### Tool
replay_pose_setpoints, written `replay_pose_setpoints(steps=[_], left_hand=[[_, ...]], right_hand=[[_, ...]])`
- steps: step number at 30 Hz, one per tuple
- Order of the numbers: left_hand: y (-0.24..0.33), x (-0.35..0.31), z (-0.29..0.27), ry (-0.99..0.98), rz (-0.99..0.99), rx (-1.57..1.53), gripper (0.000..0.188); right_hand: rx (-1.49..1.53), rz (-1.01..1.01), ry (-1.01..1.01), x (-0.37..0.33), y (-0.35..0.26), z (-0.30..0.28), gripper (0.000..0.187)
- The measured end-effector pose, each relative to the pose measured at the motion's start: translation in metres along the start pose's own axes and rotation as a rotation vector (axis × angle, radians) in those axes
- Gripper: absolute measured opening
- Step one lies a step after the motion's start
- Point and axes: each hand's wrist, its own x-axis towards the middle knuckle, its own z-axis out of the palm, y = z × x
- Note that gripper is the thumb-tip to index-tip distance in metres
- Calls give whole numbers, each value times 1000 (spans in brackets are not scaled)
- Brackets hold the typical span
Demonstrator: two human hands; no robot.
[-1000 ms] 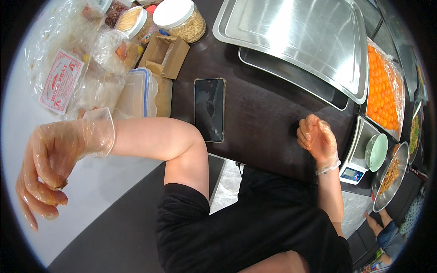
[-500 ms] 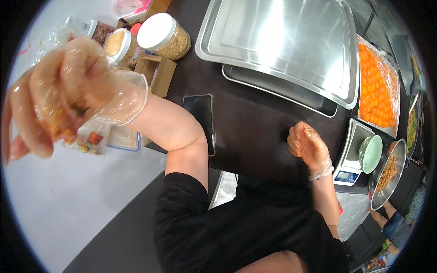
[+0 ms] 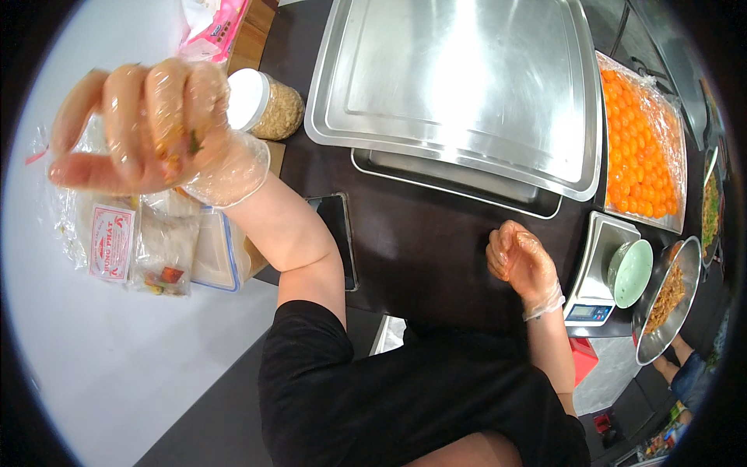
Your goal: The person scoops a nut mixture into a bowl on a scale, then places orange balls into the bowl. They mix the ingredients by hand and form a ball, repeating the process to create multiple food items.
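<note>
My left hand [image 3: 152, 128] is raised at the upper left, close to the camera, in a clear plastic glove. Its fingers curl toward the thumb, and nothing held shows in them. Orange food bits and a scrap of green leaf cling to the glove. Over the dark table [image 3: 412, 257], my right hand [image 3: 520, 261] is loosely closed, its glove coated in something brownish and wet. The inside of that hand is hidden. A digital scale [image 3: 583, 268] stands beside it, carrying a pale green bowl [image 3: 631, 272].
A large metal tray [image 3: 459, 93] overlaps a smaller tray [image 3: 467, 183]. To the right are a tray of orange balls [image 3: 634, 148] and a metal bowl of brown shredded food [image 3: 668, 303]. A phone [image 3: 336, 241], a jar [image 3: 268, 105] and plastic bags [image 3: 167, 241] lie left. Someone's leg [image 3: 685, 373] shows lower right.
My left hand has moved up and to the right in the picture, uncovering the bags below it. My right hand stays loosely closed near the scale. The whole view has shifted slightly.
</note>
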Motion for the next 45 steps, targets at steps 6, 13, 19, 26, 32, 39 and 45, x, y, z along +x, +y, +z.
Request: replay_pose_setpoints(steps=[6, 13, 19, 26, 32, 39, 45], left_hand=[[8, -4, -1, 24, -23, 41, 10], [35, 0, 12, 86, 68, 160, 10], [51, -4, 19, 111, 90, 185, 19], [44, -13, 17, 161, 75, 93, 16], [45, -17, -2, 162, -1, 74, 9], [5, -8, 0, 182, -76, 137, 10], [3, -1, -20, 40, -134, -52, 11]], right_hand=[[11, 4, -12, 1, -2, 1, 33], [13, 20, -27, 1, -3, 2, 33], [16, 68, -54, 4, 2, 3, 33], [8, 79, -52, 5, 2, 4, 33], [15, 81, -28, 6, 3, 5, 33], [28, 75, -32, 8, 1, 4, 34], [33, 68, -35, 11, -1, 3, 34]])
